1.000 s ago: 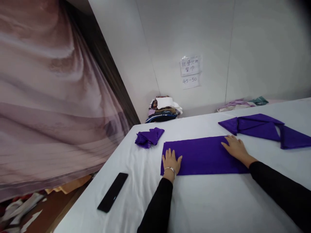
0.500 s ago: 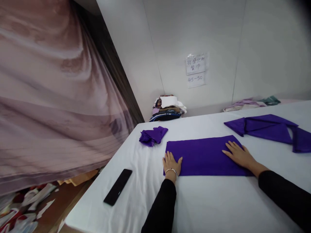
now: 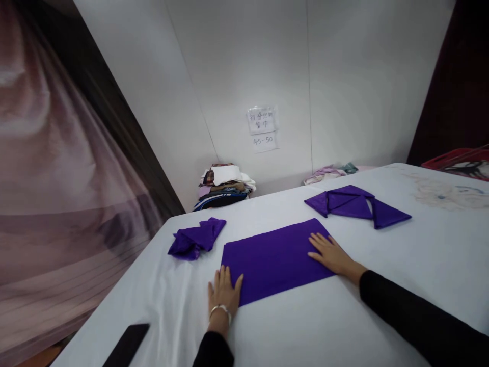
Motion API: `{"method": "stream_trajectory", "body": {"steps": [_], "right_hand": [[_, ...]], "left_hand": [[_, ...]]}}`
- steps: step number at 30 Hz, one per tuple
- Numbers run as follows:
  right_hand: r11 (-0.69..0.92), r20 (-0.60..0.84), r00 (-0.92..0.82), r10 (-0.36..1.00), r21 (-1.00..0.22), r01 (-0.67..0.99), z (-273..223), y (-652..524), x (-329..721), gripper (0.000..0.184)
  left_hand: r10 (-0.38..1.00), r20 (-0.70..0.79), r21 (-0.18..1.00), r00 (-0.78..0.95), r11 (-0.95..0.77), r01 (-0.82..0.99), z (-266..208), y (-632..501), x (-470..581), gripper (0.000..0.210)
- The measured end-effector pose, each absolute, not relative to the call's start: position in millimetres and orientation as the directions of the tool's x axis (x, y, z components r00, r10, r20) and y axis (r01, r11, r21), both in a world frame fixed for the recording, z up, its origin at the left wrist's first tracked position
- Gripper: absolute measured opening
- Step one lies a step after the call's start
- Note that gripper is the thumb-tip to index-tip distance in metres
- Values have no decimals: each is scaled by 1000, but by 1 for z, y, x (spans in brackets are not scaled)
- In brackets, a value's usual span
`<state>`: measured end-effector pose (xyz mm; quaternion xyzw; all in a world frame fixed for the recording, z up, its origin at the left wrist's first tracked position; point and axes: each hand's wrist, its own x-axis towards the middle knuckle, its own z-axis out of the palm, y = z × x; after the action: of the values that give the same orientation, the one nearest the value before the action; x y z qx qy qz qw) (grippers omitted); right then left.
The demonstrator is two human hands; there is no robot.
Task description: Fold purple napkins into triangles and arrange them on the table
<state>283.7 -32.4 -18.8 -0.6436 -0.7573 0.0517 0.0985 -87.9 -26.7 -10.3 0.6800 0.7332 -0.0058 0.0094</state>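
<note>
A purple cloth napkin [image 3: 273, 260], folded into a flat rectangle, lies on the white-covered table [image 3: 290, 326]. My left hand [image 3: 224, 291], with a bracelet at the wrist, rests with fingers spread at the napkin's near left corner. On its right side my right hand [image 3: 331, 255] lies flat, fingers stretched out. Neither hand grips the fabric. Behind and left sits a crumpled purple cloth [image 3: 196, 238]. Another purple cloth, folded into pointed shapes [image 3: 355, 204], lies at the back right.
A black phone [image 3: 128, 345] lies at the near left. Folded clothes [image 3: 223, 187] are stacked beyond the far edge, with more fabric [image 3: 324, 174] further right. Pink curtain [image 3: 57, 204] hangs at the left. Handwritten paper signs [image 3: 262, 127] are on the wall. A red basket [image 3: 454, 159] stands far right.
The head view has turned right, so everything appears shifted left and slightly tilted. Both hands stay flat on the purple napkin, at nearly the same places.
</note>
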Motion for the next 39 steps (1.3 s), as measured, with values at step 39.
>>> {"method": "stream_trajectory", "body": {"steps": [39], "right_hand": [[174, 58, -165, 985, -246, 954, 4, 23, 250, 77]], "left_hand": [[998, 36, -23, 46, -45, 999, 5, 36, -32, 65]]}}
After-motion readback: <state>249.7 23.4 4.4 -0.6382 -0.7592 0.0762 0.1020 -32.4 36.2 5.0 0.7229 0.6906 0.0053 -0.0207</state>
